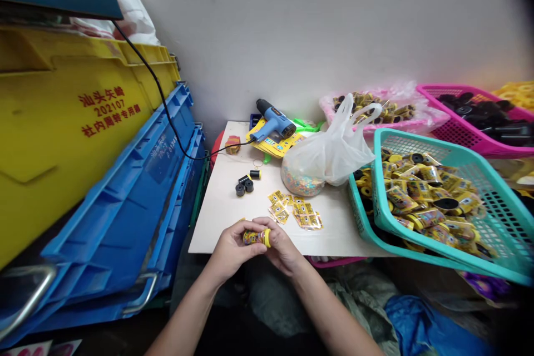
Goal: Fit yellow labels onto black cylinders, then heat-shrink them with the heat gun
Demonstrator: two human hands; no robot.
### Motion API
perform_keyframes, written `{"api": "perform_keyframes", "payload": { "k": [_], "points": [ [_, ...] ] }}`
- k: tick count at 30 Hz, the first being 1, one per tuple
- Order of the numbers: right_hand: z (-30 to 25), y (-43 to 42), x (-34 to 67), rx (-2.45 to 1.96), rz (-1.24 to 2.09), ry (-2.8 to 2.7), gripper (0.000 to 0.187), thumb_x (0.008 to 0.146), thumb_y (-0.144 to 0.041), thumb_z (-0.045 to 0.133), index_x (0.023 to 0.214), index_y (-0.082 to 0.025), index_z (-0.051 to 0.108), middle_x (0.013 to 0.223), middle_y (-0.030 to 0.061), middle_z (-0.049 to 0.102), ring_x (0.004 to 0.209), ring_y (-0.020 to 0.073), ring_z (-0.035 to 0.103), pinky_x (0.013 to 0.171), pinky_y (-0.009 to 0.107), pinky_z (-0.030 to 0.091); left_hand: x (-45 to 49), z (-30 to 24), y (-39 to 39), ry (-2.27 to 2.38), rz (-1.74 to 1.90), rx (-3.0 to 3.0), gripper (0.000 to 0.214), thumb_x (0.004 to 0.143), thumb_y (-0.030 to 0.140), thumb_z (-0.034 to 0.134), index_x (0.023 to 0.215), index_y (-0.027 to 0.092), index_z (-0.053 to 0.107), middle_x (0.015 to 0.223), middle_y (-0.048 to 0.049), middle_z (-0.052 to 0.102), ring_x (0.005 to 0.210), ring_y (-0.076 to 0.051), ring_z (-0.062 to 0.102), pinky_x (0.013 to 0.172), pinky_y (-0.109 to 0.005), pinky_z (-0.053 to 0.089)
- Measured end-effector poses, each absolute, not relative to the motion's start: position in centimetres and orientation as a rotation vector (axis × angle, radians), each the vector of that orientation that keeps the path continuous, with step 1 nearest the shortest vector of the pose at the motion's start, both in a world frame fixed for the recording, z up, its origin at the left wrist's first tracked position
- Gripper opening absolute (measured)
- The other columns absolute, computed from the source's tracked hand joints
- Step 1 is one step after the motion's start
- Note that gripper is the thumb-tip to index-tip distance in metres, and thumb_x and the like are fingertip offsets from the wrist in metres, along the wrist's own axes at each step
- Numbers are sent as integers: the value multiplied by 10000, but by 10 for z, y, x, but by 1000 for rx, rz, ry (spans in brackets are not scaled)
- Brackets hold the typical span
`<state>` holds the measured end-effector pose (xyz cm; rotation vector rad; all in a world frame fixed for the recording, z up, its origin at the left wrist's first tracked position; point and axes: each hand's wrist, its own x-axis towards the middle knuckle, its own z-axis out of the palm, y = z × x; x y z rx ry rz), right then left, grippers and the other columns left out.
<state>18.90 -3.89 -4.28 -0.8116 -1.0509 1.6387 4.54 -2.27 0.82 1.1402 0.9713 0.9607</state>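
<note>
Just over the table's front edge, my left hand and my right hand are both closed around a small bottle. It lies sideways, with a colourful printed yellow sleeve and a yellow cap at its right end. Beyond my hands, flat yellow printed sleeves lie in loose piles on the white table. To their left sit several small black bottles. A knotted clear plastic bag holding multicoloured bits rests farther back.
A blue heat gun lies at the back, its black cord running left. Teal baskets of sleeved bottles stand right, with pink baskets behind. Blue crates and a yellow crate flank the left side.
</note>
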Motion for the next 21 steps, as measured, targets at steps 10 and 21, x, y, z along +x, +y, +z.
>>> {"api": "perform_keyframes", "payload": {
  "k": [10, 21],
  "points": [
    [4, -51, 231, -1038, 735, -1597, 371, 749, -346, 744, 1113, -350, 676, 1105, 42, 638, 1053, 222, 586, 952, 397, 455, 66, 22, -15, 845, 943, 1058, 586, 609, 388, 833, 1108, 210, 584, 760, -25, 710, 665, -167, 652, 629, -268, 506],
    [83, -57, 360, -1654, -513, -1257, 503, 807, -402, 662, 1262, -205, 578, 1227, 166, 585, 1204, 354, 492, 1024, 596, 320, 13, -60, 5, 1412, 839, 1979, 182, 768, 225, 635, 904, 267, 748, 970, -71, 707, 962, -277, 579, 888, -407, 420]
  ]
}}
